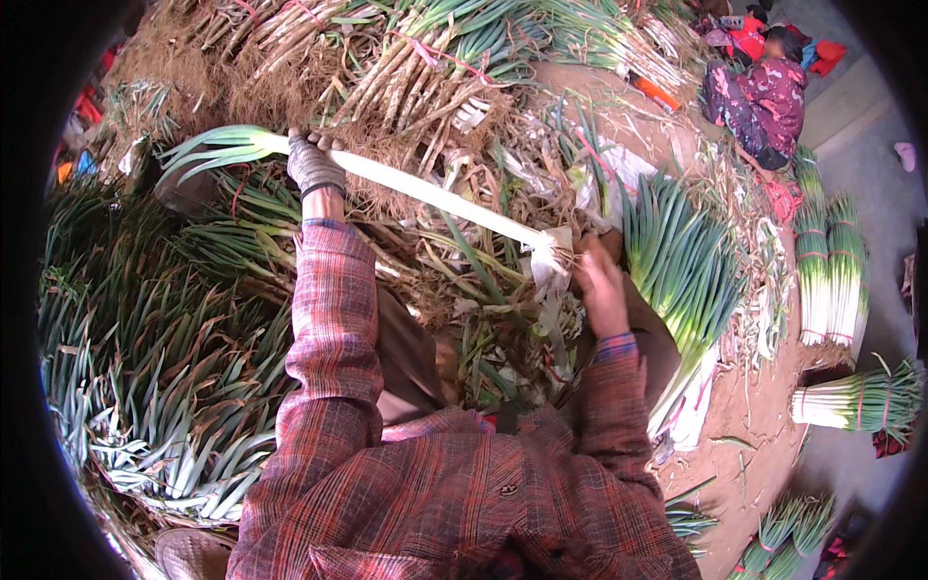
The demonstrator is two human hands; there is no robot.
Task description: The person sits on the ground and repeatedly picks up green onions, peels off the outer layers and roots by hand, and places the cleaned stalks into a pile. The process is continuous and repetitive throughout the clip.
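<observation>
My left hand (317,161), in a dirty grey glove with bare fingertips, grips a long green onion (435,194) just below its green leaves. The white stalk slants down to the right across my lap. At its root end, a pale flap of outer skin (549,270) hangs loose beside the short roots. My bare right hand (603,286), slightly blurred, is right at those roots; whether its fingers pinch them or the skin is hidden. Against my right leg leans a pile of green onions (685,268) with white stalks.
Unpeeled onions with brown roots (413,80) lie ahead, some tied with pink string. Stripped skins (500,355) litter the ground between my legs. Dense green leaves (167,348) fill the left. Tied bundles (829,275) stand at right. Another person (761,101) sits at upper right near an orange object (656,93).
</observation>
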